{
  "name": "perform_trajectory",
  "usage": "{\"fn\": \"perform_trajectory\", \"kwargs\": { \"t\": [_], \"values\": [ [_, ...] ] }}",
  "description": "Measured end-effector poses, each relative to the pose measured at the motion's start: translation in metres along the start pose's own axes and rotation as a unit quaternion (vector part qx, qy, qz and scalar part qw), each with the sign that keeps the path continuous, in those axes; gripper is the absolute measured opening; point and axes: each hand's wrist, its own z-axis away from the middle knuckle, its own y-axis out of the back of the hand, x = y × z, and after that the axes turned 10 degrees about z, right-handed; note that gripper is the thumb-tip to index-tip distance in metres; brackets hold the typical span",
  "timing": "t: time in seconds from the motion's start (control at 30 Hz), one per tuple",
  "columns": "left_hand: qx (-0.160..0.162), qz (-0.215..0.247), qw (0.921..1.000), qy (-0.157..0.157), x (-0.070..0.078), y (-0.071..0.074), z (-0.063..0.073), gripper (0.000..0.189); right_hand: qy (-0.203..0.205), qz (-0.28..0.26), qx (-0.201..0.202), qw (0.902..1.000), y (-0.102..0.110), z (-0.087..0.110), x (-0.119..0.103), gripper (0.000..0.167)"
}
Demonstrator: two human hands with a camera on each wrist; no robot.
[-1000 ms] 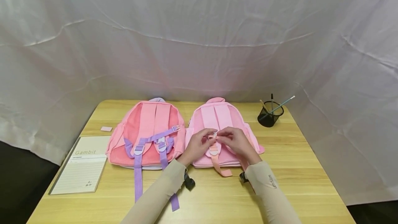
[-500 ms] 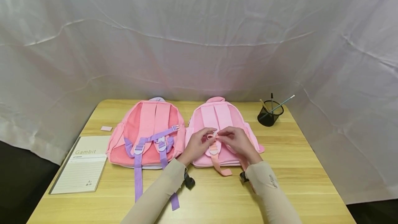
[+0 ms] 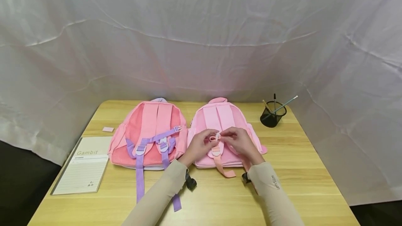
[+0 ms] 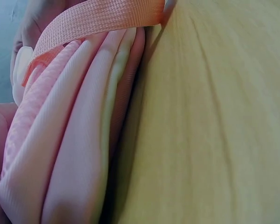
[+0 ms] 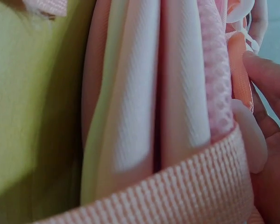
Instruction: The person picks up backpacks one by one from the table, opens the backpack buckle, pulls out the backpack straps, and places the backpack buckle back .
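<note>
In the head view a pink backpack [image 3: 208, 114] lies straps up on the table. Over its middle, my left hand [image 3: 198, 147] pinches a small white buckle [image 3: 217, 135] close to a looped bit of strap. My right hand [image 3: 241, 144] meets it from the other side; in the right wrist view its thumb [image 5: 266, 74] presses a short orange strap [image 5: 240, 70] just beside the buckle. Below the hands sits a white strap adjuster [image 3: 216, 151] with a loose orange tail [image 3: 228, 174]. The left wrist view mostly shows the bag's side, and the left fingertips are largely hidden there.
A coral backpack [image 3: 147, 114] with purple straps [image 3: 140, 180] lies at the left, against the pink one. Farther left are a notebook [image 3: 83, 170] and an eraser [image 3: 108, 129]. A black mesh pen cup [image 3: 272, 118] stands at back right on the wooden table [image 3: 295, 184].
Both hands stay in place over the pink backpack. Between the fingertips, the strap loop and white buckle have shifted slightly, and the loop shows a little more.
</note>
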Motion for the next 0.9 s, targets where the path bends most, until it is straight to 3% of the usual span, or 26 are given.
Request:
{"fn": "perform_trajectory", "kwargs": {
  "t": [0.17,0.43,0.67,0.9],
  "values": [
    [0.009,-0.001,1.0,0.005,0.0,0.001,0.0,0.039,0.005,-0.01,0.014,0.9998,-0.003,-0.001,0.0,0.017],
    [0.023,0.016,0.9993,0.025,0.001,-0.001,-0.001,0.039,0.027,0.048,0.107,0.9927,-0.004,0.012,-0.009,0.011],
    [0.025,0.018,0.9992,0.025,0.001,0.0,-0.001,0.04,0.02,0.047,0.079,0.9956,-0.01,0.019,-0.016,0.007],
    [0.026,0.022,0.9986,0.041,0.002,0.0,-0.001,0.039,0.026,0.132,0.106,0.9853,-0.021,0.021,-0.021,0.008]
  ]
}}
